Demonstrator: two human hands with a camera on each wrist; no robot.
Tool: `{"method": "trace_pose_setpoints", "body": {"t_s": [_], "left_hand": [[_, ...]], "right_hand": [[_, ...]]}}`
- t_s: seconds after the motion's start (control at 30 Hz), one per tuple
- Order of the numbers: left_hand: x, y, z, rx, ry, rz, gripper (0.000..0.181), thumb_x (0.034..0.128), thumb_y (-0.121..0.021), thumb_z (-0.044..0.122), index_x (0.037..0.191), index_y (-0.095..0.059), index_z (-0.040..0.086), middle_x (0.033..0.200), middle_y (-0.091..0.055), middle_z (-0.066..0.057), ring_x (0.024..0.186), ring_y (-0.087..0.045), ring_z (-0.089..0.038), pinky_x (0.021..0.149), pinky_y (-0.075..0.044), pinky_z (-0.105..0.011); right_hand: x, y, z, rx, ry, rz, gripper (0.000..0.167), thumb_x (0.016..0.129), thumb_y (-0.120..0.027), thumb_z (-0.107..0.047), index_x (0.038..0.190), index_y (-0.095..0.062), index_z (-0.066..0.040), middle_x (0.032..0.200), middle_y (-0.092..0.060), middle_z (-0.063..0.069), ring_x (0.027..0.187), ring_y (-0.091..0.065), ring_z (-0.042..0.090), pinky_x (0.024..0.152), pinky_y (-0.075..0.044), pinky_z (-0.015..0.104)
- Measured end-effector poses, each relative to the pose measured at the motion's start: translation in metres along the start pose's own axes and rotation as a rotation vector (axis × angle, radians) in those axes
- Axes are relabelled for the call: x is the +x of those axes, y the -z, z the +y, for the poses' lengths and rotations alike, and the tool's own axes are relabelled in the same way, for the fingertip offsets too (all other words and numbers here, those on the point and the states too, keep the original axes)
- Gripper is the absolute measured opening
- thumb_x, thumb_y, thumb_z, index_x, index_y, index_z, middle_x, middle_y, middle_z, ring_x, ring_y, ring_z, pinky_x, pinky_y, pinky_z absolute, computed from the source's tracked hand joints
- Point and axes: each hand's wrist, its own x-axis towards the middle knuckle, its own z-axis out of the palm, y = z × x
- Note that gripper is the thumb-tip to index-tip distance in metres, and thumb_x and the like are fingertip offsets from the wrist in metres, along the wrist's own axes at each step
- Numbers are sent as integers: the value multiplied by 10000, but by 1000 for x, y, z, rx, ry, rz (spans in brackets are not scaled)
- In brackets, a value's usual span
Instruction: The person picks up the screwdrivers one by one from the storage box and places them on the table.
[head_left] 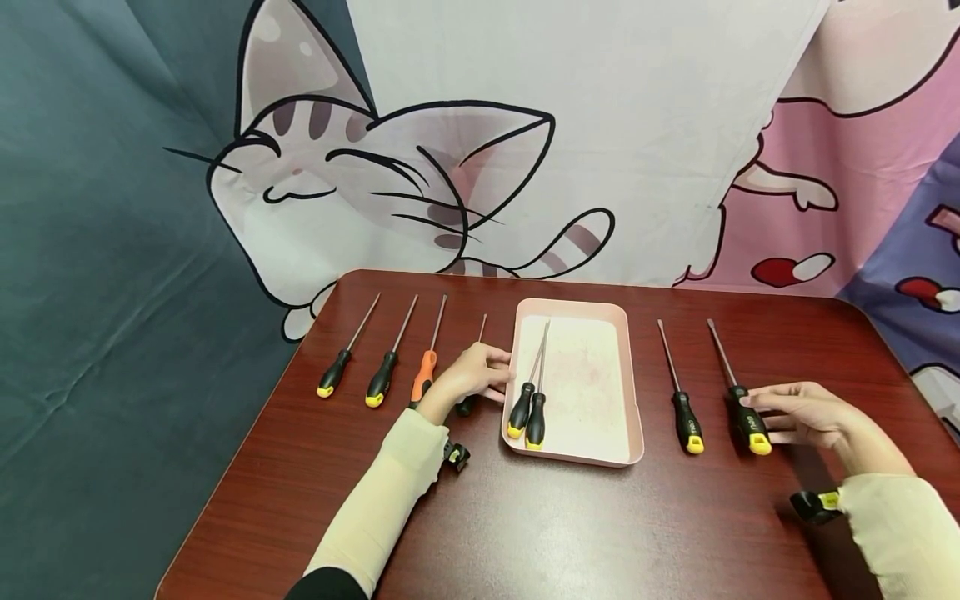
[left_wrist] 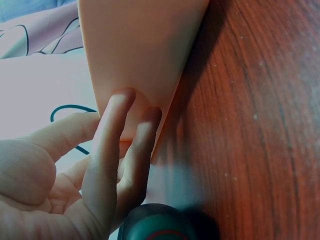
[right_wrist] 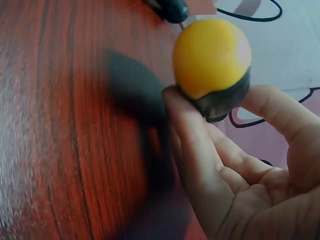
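My right hand (head_left: pixel 810 417) holds the handle of the far-right screwdriver (head_left: pixel 752 427), thumb on one side and fingers on the other. Its yellow butt end (right_wrist: pixel 212 59) faces the camera in the right wrist view. The left hand (head_left: pixel 471 373) touches the left wall of a pale pink tray (head_left: pixel 633 425); the left wrist view shows fingertips (left_wrist: pixel 125 95) against its outer side. Two black-and-yellow screwdrivers (head_left: pixel 537 421) lie at the tray's left inside. Partly hidden under the left hand is another screwdriver (head_left: pixel 466 406).
Left of the tray lie an orange-handled screwdriver (head_left: pixel 424 371) and two black-and-yellow ones, one midway (head_left: pixel 382 379) and one outermost (head_left: pixel 335 373). Between tray and right hand lies another screwdriver (head_left: pixel 687 423). A printed cloth (head_left: pixel 660 150) hangs behind the brown table (head_left: pixel 570 533).
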Motion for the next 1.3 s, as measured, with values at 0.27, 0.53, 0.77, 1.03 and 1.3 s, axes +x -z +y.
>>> {"method": "trace_pose_setpoints", "body": {"t_s": [0.27,0.53,0.77,1.03,1.3], "left_hand": [[0,0,-1,10,-9,-6,464,964,-597,-60,1408,-474,-116,1185,-634,-286,912,-708,-302,709,-640,-372],[-1,0,1,15,-5,-8,461,964,-598,-57,1406,-480,-113,1185,-638,-285,911,-707,-308,717,-639,-371],[-1,-1,1,23,0,2,475,965,-599,-50,1417,-468,-108,1195,-631,-278,910,-701,-309,714,-640,-369],[0,-1,-1,18,-2,-3,468,965,-594,-55,1411,-467,-120,1198,-626,-288,932,-699,-337,720,-639,-378],[-2,0,1,23,-7,-2,465,968,-594,-50,1410,-469,-119,1184,-633,-284,916,-698,-328,712,-640,-370]], "right_hand": [[0,-4,-3,-127,-7,105,245,1021,-572,-124,913,-733,-275,925,-695,-73,833,-666,104,720,-633,341],[0,-8,-6,-223,-27,199,116,974,-642,-123,943,-736,-184,890,-684,-76,819,-635,89,728,-635,359],[2,-13,-10,-297,-42,268,274,946,-696,-168,1087,-692,66,874,-675,-40,792,-642,108,724,-640,373],[0,-15,-10,-302,-40,293,218,936,-704,-158,1035,-711,37,836,-672,-40,756,-641,116,720,-637,343],[-2,-15,-11,-319,-30,313,208,929,-706,-159,1011,-711,32,827,-667,-41,736,-636,115,703,-635,327]]}}
